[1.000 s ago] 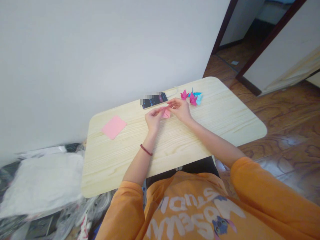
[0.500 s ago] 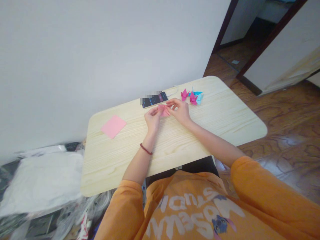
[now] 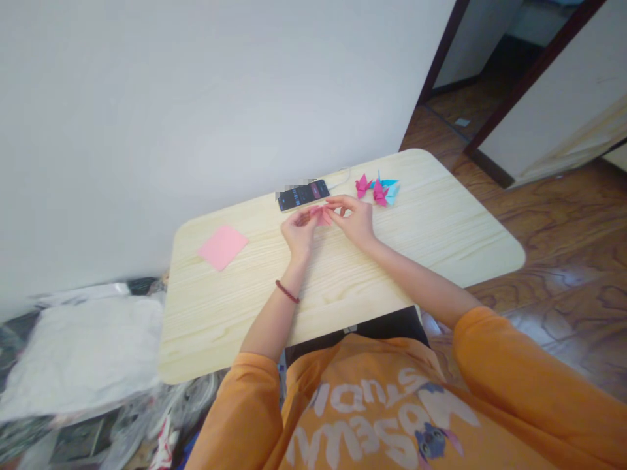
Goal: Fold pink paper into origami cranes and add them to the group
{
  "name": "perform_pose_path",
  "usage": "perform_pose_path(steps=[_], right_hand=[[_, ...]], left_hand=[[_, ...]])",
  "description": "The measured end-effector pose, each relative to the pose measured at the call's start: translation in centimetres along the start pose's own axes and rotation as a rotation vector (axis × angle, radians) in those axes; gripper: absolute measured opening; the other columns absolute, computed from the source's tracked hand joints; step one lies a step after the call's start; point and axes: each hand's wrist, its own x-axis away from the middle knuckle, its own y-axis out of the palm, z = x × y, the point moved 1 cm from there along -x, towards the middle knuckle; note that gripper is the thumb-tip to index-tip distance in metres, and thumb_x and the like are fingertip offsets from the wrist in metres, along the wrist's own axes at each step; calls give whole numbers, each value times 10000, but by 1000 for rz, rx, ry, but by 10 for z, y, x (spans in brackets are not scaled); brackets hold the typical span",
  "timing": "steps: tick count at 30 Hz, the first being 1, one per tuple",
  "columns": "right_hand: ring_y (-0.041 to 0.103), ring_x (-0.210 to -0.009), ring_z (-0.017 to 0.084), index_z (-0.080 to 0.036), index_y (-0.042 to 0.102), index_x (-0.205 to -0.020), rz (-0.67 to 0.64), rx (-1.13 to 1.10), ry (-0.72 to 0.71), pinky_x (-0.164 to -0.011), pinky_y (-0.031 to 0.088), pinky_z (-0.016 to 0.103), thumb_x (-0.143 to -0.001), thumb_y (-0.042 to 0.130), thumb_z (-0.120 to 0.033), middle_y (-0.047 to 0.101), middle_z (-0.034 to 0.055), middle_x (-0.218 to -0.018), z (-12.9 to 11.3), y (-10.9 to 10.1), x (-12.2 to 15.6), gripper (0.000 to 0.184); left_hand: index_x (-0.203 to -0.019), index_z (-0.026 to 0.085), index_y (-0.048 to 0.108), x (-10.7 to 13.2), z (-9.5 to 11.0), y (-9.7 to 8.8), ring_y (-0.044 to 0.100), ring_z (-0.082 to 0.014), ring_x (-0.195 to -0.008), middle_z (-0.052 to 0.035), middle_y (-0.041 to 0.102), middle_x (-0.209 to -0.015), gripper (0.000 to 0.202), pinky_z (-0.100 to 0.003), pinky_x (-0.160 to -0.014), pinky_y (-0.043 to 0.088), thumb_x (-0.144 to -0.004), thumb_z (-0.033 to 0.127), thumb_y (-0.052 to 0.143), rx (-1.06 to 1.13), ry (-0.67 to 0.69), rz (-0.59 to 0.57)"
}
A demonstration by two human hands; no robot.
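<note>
A small folded pink paper (image 3: 322, 215) is pinched between my two hands above the light wooden table (image 3: 441, 228). My left hand (image 3: 298, 232), with a dark red bead bracelet on its wrist, grips the paper's left side with closed fingers. My right hand (image 3: 355, 219) holds the right side, fingertips pressed on the fold. A flat pink paper square (image 3: 223, 247) lies on the table far to the left. Three finished paper cranes, two magenta and one blue (image 3: 377, 189), stand just beyond my right hand.
A black phone (image 3: 304, 194) with a white cable lies against the wall behind my hands. White plastic bags (image 3: 78, 359) are heaped on the floor at the left. Brown wooden floor and a doorway lie to the right.
Both hands have shifted a little and turned the pink paper, which now sits more hidden between the fingertips. Everything else on the table stays where it was.
</note>
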Motion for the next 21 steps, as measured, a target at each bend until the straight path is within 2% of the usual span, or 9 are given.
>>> perform_pose_path(steps=[5, 9, 12, 14, 18, 21], right_hand=[[672, -763, 181, -212, 713, -984, 16, 35, -42, -672, 488, 303, -785, 662, -269, 741, 54, -942, -3, 2, 5, 213], [677, -908, 206, -226, 715, -1004, -14, 37, -63, -690, 487, 299, -809, 647, -292, 731, 61, -1003, -8, 4, 8, 217], [671, -939, 206, -236, 720, -995, -27, 8, -54, -715, 490, 301, -820, 636, -321, 723, 63, -1020, -9, 3, 6, 212], [670, -913, 201, -234, 724, -976, -24, -38, -20, -716, 491, 301, -810, 646, -353, 724, 62, -989, -6, 1, 1, 219], [657, -795, 179, -194, 727, -876, -106, -242, 109, -673, 480, 284, -691, 746, -413, 728, 47, -836, 7, -1, -13, 287], [633, -764, 153, -188, 724, -816, -151, -398, 218, -667, 472, 270, -608, 795, -396, 719, 28, -810, 16, -2, -20, 302]], left_hand=[[-763, 175, 725, 0, -1, 0, 682, -176, -786, -48, 733, -804, 152, -323, -810, 536, -654, 272, 769, -35, 14, 40], [-741, 161, 716, -3, -3, -2, 678, -173, -755, -46, 724, -762, 141, -309, -774, 534, -651, 260, 763, -39, 15, 84], [-732, 156, 716, -8, -6, -5, 675, -164, -740, -44, 724, -756, 159, -295, -761, 530, -638, 272, 771, -16, 13, 74], [-744, 158, 722, -13, -8, -9, 678, -165, -750, -43, 730, -769, 198, -290, -759, 529, -618, 296, 786, 0, -20, 24], [-782, 164, 734, -20, -11, -14, 685, -179, -764, -48, 741, -793, 307, -291, -741, 530, -552, 344, 828, 52, -158, -128], [-781, 162, 735, -22, -10, -14, 685, -181, -752, -55, 742, -795, 337, -293, -735, 526, -521, 344, 849, 93, -229, -241]])
